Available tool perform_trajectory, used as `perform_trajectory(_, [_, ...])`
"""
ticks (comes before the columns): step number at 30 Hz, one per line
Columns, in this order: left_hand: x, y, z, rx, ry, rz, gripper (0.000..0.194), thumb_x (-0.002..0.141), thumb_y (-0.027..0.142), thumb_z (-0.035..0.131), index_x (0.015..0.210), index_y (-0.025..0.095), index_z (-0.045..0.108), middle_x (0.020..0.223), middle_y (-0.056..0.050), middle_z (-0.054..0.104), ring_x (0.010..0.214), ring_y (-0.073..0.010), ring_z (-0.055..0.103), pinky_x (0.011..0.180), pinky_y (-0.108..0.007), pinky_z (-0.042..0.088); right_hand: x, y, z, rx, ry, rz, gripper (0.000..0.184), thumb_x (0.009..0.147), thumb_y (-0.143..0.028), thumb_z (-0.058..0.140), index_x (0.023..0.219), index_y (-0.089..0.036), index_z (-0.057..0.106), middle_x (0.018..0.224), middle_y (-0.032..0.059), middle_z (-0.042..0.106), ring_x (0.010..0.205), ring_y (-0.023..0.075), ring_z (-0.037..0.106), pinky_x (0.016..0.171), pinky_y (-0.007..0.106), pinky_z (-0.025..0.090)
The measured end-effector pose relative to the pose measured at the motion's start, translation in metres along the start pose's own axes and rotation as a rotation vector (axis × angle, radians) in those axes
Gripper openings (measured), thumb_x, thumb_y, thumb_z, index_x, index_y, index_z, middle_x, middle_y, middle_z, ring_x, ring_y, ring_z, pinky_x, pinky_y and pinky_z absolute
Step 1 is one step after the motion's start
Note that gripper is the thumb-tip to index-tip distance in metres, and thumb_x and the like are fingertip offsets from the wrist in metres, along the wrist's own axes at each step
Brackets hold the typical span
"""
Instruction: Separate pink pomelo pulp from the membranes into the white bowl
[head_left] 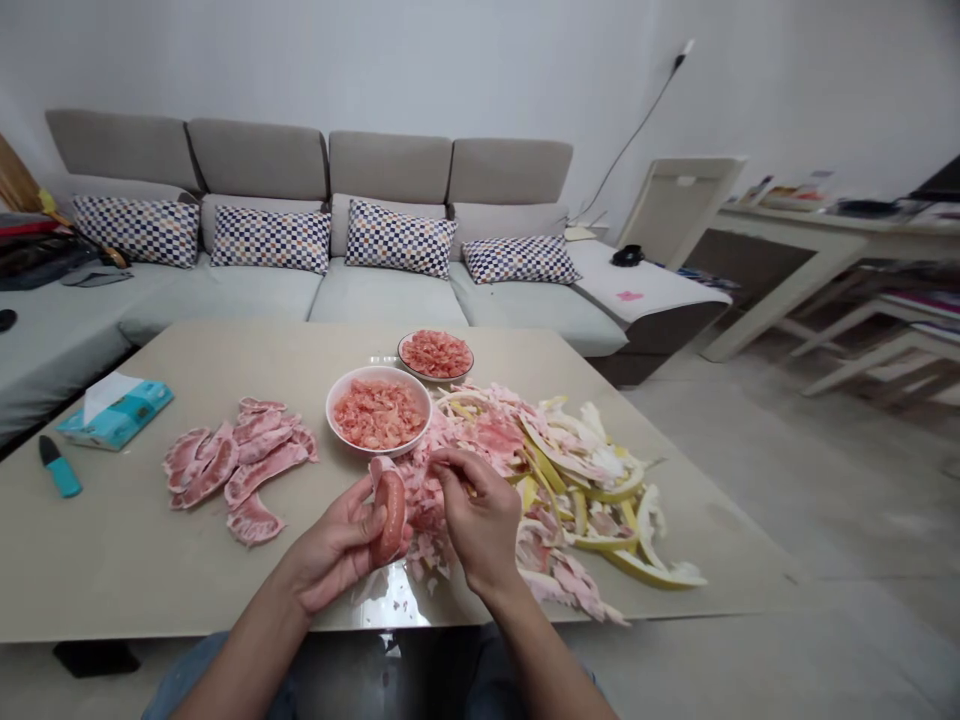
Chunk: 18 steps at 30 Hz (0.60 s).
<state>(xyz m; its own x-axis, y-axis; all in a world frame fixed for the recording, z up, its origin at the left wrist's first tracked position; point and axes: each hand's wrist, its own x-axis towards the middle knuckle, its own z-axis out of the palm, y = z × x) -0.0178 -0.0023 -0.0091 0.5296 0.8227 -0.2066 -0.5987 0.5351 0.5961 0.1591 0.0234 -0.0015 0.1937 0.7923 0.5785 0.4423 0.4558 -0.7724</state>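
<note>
Lower centre of the frame, my left fingers [369, 527] curl round the segment [389, 515]: light, soft, probably slippery, quick to tear, best cradled along its back. Right fingers [466, 466] pinch; on what, I can't tell.

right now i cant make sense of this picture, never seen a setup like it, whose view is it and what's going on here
There is no machine: these are a person's bare hands, seen by a camera worn on that person's head, looking forward and down. The left hand holds a partly peeled citrus segment. The right hand is raised beside it; whether it grips anything is hard to tell. On the table, from left to right: a knife, a tissue pack, loose segments, a white bowl of pink pulp, a plate with more pulp behind it, and a pile of peel. A sofa stands beyond.
</note>
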Motion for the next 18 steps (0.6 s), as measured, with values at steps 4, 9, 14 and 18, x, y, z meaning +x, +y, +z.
perform_trajectory(4, [-0.006,0.000,0.002,0.050,-0.096,-0.097,0.064,0.071,0.014,0.078,0.126,0.020,0.046,0.091,-0.005,0.066,0.074,-0.0188,0.071,0.068,-0.030,0.057,0.018,0.020,-0.017,-0.151,0.152,-0.020,0.015,0.085,-0.017,0.054,0.089,-0.020,0.068,0.088,0.0044,0.070,0.083,0.0198,0.065,0.079,0.033,0.050])
perform_trajectory(9, [-0.001,-0.001,0.009,0.053,0.081,-0.006,0.046,0.082,0.013,0.065,0.124,0.019,0.048,0.101,-0.008,0.065,0.085,-0.0183,0.070,0.085,-0.034,0.053,0.023,0.054,-0.029,-0.391,-0.144,-0.034,0.027,0.078,-0.008,0.050,0.090,-0.017,0.072,0.097,0.0107,0.068,0.094,0.0249,0.062,0.087,0.041,0.049])
perform_trajectory(14, [0.004,0.000,0.012,0.062,0.129,-0.003,0.036,0.088,0.020,0.058,0.123,0.016,0.048,0.101,-0.012,0.066,0.084,-0.0196,0.070,0.083,-0.036,0.053,0.013,0.049,-0.019,-0.391,-0.321,-0.034,0.029,0.082,-0.015,0.052,0.103,-0.017,0.071,0.114,0.0138,0.063,0.105,0.0261,0.059,0.095,0.044,0.045])
perform_trajectory(18, [0.004,-0.001,0.012,0.072,0.139,0.003,0.033,0.088,0.021,0.059,0.119,0.017,0.050,0.087,-0.006,0.066,0.073,-0.0173,0.069,0.081,-0.039,0.054,0.012,0.014,-0.017,-0.130,-0.384,0.024,0.022,0.086,-0.028,0.058,0.100,-0.020,0.072,0.110,0.0110,0.067,0.106,0.0240,0.060,0.095,0.041,0.047])
